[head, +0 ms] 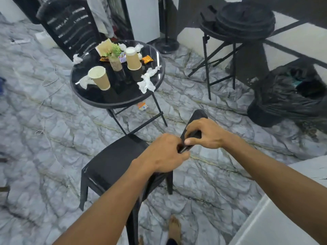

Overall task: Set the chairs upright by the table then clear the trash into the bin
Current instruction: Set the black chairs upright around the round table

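A black plastic chair (113, 161) stands on its legs just in front of me, near the round black glass table (92, 99). My left hand (164, 154) and my right hand (205, 134) both grip the top edge of its backrest. A second black chair (69, 25) stands upright behind the table. On the table lie two paper cups (100, 77), crumpled tissues (147, 82), snack wrappers (146, 59) and a small plant (115, 55). A bin lined with a black bag (290, 101) stands at the right.
An orange wrapper (142, 106) lies on the marble floor under the table. A folding stand (238, 23) stacked with black items is at the back right, beside a floor lamp base (167, 45). A white surface (283, 209) fills the lower right. My bare foot (175, 227) is below.
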Motion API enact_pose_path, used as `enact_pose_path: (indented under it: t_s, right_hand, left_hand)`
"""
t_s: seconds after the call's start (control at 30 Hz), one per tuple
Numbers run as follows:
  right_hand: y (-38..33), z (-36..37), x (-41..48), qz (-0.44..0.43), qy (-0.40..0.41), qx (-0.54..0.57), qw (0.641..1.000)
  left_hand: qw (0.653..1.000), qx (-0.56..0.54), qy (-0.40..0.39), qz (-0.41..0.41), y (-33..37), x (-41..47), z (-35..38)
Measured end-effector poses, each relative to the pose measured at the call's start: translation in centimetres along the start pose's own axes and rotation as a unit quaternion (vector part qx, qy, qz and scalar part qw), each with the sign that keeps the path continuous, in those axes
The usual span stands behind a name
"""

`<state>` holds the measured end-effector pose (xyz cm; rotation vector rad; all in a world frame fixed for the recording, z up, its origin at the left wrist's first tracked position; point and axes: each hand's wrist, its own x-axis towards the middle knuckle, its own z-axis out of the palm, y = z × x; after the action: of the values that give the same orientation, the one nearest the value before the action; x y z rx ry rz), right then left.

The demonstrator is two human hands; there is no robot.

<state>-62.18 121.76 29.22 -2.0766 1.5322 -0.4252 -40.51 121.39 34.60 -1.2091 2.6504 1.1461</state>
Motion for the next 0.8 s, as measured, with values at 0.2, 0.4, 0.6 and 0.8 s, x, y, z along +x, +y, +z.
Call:
enact_pose_path:
  t_s: [0.2, 0.4, 0.6, 0.8]
  right_hand:
    - [0.4, 0.0, 1.2, -0.051, -0.012, -0.003, 0.999]
    - [0.7, -0.2, 0.3, -0.061, -0.014, -0.001, 0.998]
    - [0.3, -0.8, 1.0, -0.065, 0.050, 0.005, 0.997]
    - [-4.4, 1.7, -0.3, -0.098, 0.087, -0.058, 0.990]
  left_hand:
    - [0.998, -0.050, 0.018, -0.035, -1.1, -1.0, 0.2]
    - [0.993, 0.065, 0.095, -0.039, -0.3, -1.1, 2.2]
    - [0.976, 0.135, 0.141, 0.098, -0.9, -0.6, 0.6]
    - [0.979, 0.070, 0.163, 0.099, -3.7, -6.2, 0.7]
